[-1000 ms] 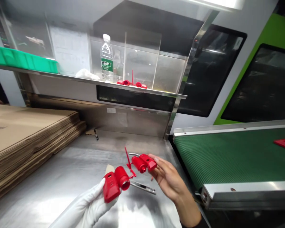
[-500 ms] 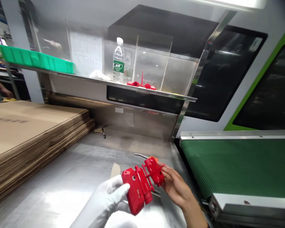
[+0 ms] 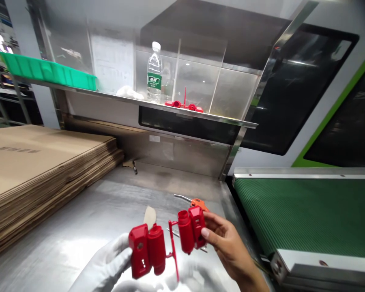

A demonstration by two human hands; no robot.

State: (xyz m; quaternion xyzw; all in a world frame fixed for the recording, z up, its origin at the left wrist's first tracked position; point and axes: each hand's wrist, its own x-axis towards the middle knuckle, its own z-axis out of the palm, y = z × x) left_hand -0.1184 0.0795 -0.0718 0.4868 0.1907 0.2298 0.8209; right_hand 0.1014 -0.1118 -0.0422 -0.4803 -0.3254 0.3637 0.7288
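Head view: left hand [image 3: 109,265], gloved, fingers closed round left red part [image 3: 146,250]; right hand [image 3: 228,243], bare, fingers pinch right red part [image 3: 191,229]. Thin runner [image 3: 172,253] joins both parts; long axes upright, above worktop [image 3: 79,227].

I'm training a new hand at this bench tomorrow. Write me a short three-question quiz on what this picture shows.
1. True or false: the left hand wears a white glove.
2. What joins the two red housings: A) a thin red runner, B) tape, C) nothing?
3. Fill in: the water bottle stands on the ____.

Key
1. True; the right hand is bare.
2. A; the left red housing and the right red housing hang on one runner.
3. Shelf, beside another red moulding.
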